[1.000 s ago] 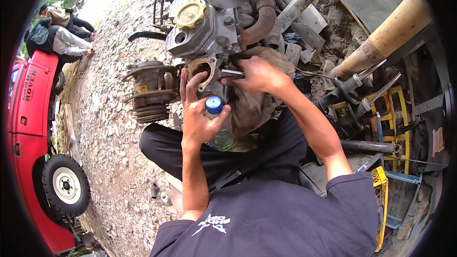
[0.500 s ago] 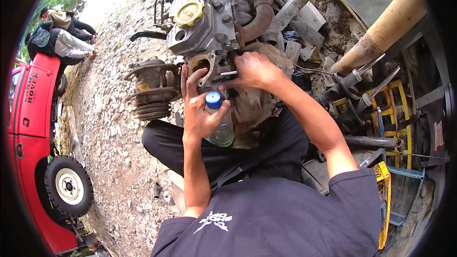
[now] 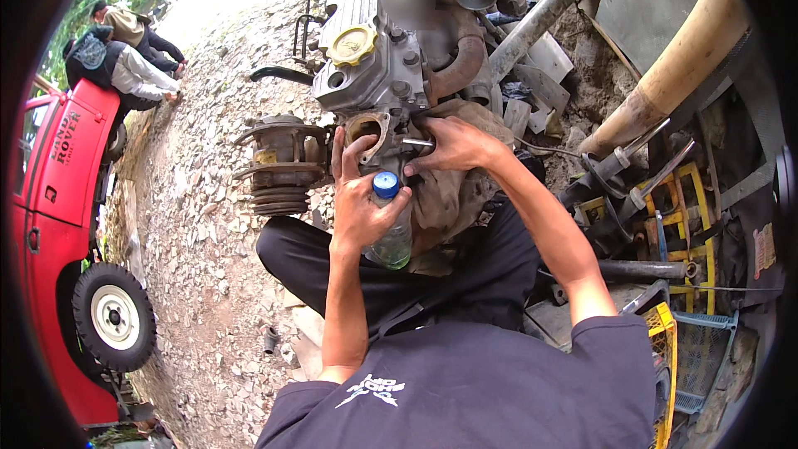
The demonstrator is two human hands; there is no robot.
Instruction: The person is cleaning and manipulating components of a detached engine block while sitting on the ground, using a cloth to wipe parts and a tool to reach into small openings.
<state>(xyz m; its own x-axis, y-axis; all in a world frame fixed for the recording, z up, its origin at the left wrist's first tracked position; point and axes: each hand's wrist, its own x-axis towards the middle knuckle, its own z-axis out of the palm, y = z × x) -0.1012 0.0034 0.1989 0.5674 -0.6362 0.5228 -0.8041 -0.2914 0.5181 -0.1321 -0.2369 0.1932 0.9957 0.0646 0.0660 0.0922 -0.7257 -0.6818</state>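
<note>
My left hand (image 3: 359, 206) has its thumb across the neck of a clear plastic bottle (image 3: 392, 243) with a blue cap, which stands in the crook of the thumb. Two fingers reach up to the round opening of a metal housing (image 3: 384, 133) on the engine's near end, one curling at its rim. Opposite, my right hand (image 3: 461, 145) is bent against the engine beside that housing, thumb below and fingers above a short silver rod (image 3: 418, 142). Its fingertips are hidden among the parts, so what they grip cannot be made out. A brown cloth (image 3: 440, 208) hangs beneath it.
The engine (image 3: 366, 66), with a yellow oil cap (image 3: 352, 45), rises ahead. A rusty pulley assembly (image 3: 281, 162) lies left on stony ground. At right are a bamboo pole (image 3: 665, 75), shock absorbers (image 3: 619, 166) and yellow crates (image 3: 662, 341). A red vehicle (image 3: 71, 166) and two people stand far left.
The whole view has shifted, so the engine and both hands appear lower and further right. My right thumb and fingers are spread slightly wider around the silver rod; the left hand keeps its place.
</note>
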